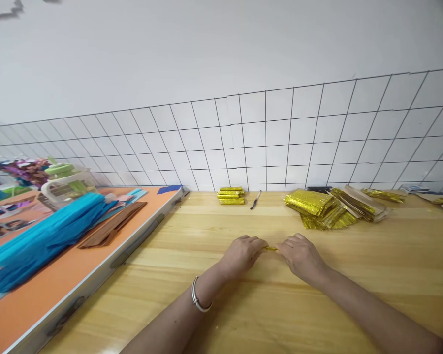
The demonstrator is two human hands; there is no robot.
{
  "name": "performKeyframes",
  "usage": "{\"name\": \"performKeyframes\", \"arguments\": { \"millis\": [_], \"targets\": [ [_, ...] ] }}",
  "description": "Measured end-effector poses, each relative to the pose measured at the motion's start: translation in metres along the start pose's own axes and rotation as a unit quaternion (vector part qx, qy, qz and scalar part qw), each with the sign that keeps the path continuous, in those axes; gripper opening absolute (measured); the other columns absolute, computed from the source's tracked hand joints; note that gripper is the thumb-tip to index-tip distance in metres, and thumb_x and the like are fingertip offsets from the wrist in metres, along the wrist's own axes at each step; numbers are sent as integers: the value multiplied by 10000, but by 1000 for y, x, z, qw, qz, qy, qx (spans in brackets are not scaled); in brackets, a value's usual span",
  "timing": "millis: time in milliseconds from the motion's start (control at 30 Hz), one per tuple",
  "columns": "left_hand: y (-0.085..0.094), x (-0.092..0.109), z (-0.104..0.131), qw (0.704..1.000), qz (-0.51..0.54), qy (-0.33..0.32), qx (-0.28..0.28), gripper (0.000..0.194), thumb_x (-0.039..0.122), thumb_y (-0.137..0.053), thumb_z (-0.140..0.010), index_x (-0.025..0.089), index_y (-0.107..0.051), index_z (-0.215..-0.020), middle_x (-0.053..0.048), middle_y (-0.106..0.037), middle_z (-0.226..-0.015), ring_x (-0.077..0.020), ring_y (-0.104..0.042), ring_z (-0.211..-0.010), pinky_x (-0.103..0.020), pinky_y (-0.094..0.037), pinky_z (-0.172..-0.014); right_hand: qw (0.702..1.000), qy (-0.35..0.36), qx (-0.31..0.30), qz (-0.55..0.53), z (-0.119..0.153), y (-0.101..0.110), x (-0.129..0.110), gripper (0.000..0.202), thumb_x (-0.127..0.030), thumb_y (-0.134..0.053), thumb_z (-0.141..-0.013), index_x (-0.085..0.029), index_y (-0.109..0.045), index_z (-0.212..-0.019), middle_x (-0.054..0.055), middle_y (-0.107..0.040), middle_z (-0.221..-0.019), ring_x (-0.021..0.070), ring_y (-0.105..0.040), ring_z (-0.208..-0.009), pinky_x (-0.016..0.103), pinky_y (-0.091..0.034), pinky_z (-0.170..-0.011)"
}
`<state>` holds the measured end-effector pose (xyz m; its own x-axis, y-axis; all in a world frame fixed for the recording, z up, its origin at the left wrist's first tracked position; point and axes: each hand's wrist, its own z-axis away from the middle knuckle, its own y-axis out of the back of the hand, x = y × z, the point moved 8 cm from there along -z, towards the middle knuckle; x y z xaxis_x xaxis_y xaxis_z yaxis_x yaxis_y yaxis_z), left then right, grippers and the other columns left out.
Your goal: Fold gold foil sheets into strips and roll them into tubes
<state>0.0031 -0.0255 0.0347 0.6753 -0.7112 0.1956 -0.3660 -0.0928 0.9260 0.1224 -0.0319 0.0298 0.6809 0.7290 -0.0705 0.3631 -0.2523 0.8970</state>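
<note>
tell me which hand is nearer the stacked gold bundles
Left. The left hand is on the near side of the stacked gold bundles, slightly right of them; the right hand is farther right.

Pale wall (206, 44) with dark grid lines (266, 132) above wooden table (158, 285) and orange-topped table (40, 295)

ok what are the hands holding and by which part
A gold piece, its middle bare: left hand toward one end, right hand toward the other.

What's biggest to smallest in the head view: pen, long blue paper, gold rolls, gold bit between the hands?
1. Long blue paper
2. Gold rolls
3. Pen
Unsure: gold bit; its ends are hidden.
</note>
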Motion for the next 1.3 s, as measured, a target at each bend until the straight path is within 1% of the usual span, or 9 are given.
{"name": "performKeyframes", "arguments": {
  "millis": [100,167,300,533,833,967,1100,1200,1300],
  "targets": [
    [6,-9,0,999,-1,27,26,195,272,-399,-934,184,-572,-915,-23,-629,-798,-150,-554,-691,-257,-394,-672,999,-24,-12,-22,-1,-2,10,260,-227,-368,-933,-184,-625,-923,67,-651,-788,185,-555,-756,317,-344,-697],
    [8,-15,1,999,0,34,32,191,243,-388,-934,180,-565,-901,-24,-624,-791,-150,-552,-700,-257,-392,-680,999,-38,-15,-31,-2,-2,17,269,-235,-357,-934,-181,-619,-953,81,-660,-828,195,-567,-771,313,-365,-695],
    [6,-22,1,999,9,34,28,143,173,-414,-903,187,-556,-893,-9,-613,-778,-137,-548,-691,-238,-391,-671,996,-55,-32,-55,-1,-1,23,270,-271,-363,-926,-201,-623,-906,63,-672,-781,194,-583,-688,299,-385,-635],
    [2,-38,3,997,18,65,34,201,283,-368,-939,189,-528,-860,-15,-596,-764,-149,-555,-695,-239,-369,-632,987,-88,-47,-123,0,1,33,256,-345,-371,-922,-236,-601,-949,48,-665,-869,176,-600,-765,261,-412,-649],
    [0,-50,6,995,69,68,18,285,361,-336,-945,186,-484,-777,0,-540,-709,-136,-501,-636,-233,-342,-588,965,-179,-47,-187,5,-7,69,349,-515,-441,-862,-210,-518,-710,-22,-502,-603,139,-483,-579,236,-328,-518],
    [3,-49,5,992,109,69,18,315,370,-304,-952,179,-469,-764,1,-527,-701,-123,-489,-631,-222,-355,-595,953,-176,-60,-238,6,-2,65,355,-470,-351,-911,-207,-485,-715,-41,-451,-592,115,-444,-545,222,-320,-497],
    [11,-36,4,986,153,70,15,332,363,-328,-940,171,-448,-697,12,-493,-640,-107,-450,-586,-213,-334,-558,948,-166,-7,-272,2,20,57,353,-422,-375,-910,-205,-389,-631,-40,-384,-602,111,-394,-568,235,-301,-534],
    [20,-25,4,963,257,73,19,367,376,-359,-925,166,-410,-629,28,-433,-569,-89,-386,-524,-207,-290,-510,935,-181,12,-304,0,33,53,374,-426,-394,-903,-209,-334,-604,-46,-338,-583,108,-344,-542,242,-276,-517],
    [24,-17,5,929,360,78,17,414,411,-387,-913,167,-375,-579,39,-395,-518,-73,-343,-480,-204,-269,-485,911,-193,-6,-364,-1,37,49,388,-457,-389,-903,-209,-361,-606,-46,-360,-557,107,-353,-522,243,-281,-505]
  ]
}}
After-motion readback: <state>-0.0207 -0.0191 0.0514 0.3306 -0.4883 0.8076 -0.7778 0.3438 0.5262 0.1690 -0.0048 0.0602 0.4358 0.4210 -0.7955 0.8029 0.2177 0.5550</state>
